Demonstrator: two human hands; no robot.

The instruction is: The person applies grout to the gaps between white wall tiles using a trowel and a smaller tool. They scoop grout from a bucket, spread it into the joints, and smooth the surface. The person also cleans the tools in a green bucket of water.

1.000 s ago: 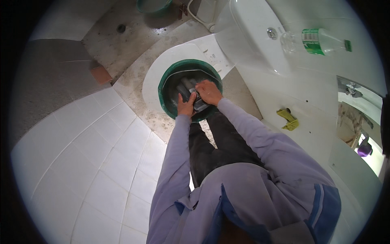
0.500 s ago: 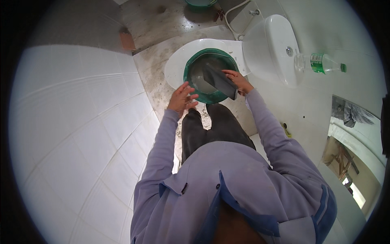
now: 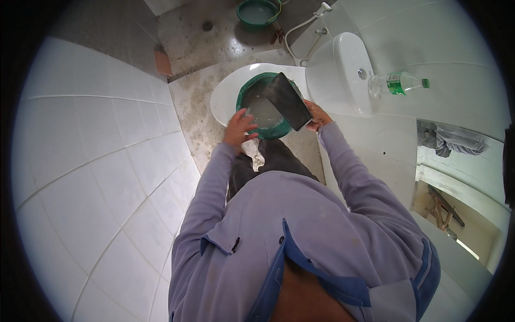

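My right hand grips one end of a flat, dark rectangular slab with a pale edge. The slab is tilted, with its broad face up, above the right part of a green basin. Cloudy greyish water shows inside. Beneath the basin is a white toilet, its bowl extending to the left. My left hand is at the basin's near left rim, fingers spread and holding nothing; whether it touches the rim I cannot tell.
A plastic bottle with a green label lies on the toilet tank. Farther off, another green basin with water stands on the stained floor. A hose hangs by the tank. White tiled wall rises close on the left.
The slab has turned so its broad dark face shows, and its near end has shifted left. My left hand stays by the rim. The whole view has shifted, showing more of the far basin.
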